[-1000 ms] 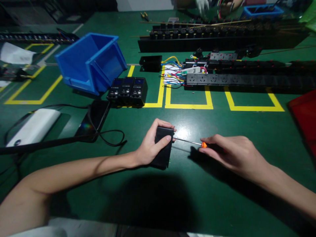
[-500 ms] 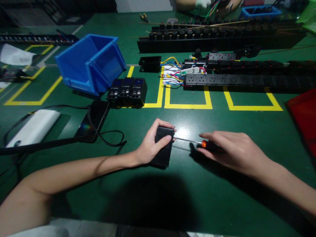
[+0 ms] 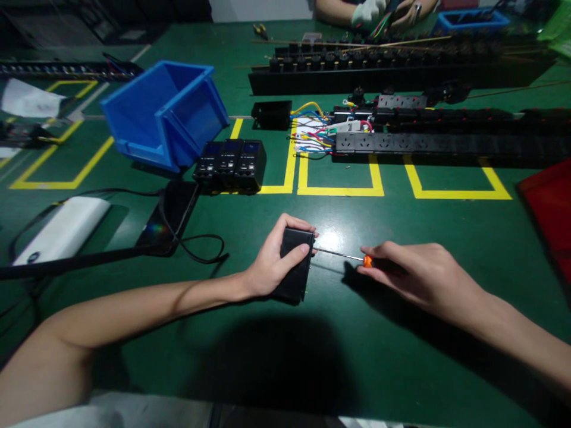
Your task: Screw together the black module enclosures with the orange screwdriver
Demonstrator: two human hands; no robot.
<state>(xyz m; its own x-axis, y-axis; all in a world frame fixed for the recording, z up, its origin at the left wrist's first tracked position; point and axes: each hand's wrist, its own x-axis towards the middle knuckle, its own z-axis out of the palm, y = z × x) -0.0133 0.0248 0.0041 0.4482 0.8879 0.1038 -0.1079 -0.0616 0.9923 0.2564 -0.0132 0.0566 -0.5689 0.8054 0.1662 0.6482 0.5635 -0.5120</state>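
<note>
A flat black box-shaped module [image 3: 292, 278] is gripped in my left hand [image 3: 279, 255], with the thumb across its top and the fingers behind its far edge. My right hand [image 3: 419, 273] is closed on the orange and black handle of a screwdriver [image 3: 341, 255]. The thin metal shaft points left and its tip meets the module's right side, near my left thumb. Whether the tip sits in a screw is hidden. Both hands are just above the green table [image 3: 383, 362].
Beyond my hands lie several black modules [image 3: 229, 166], a blue bin [image 3: 165, 119] and black socket strips [image 3: 401, 142] with loose wires. At left are a white power bank [image 3: 62, 232], a phone [image 3: 167, 220] and cables. A red bin [image 3: 551, 208] stands right. Across the table, a co-worker's gloved hand [image 3: 368, 15] holds wires.
The fingers of my right hand have closed in on the screwdriver handle, which has shifted slightly. My left hand and the module stay put. The co-worker's hands have moved lower into view.
</note>
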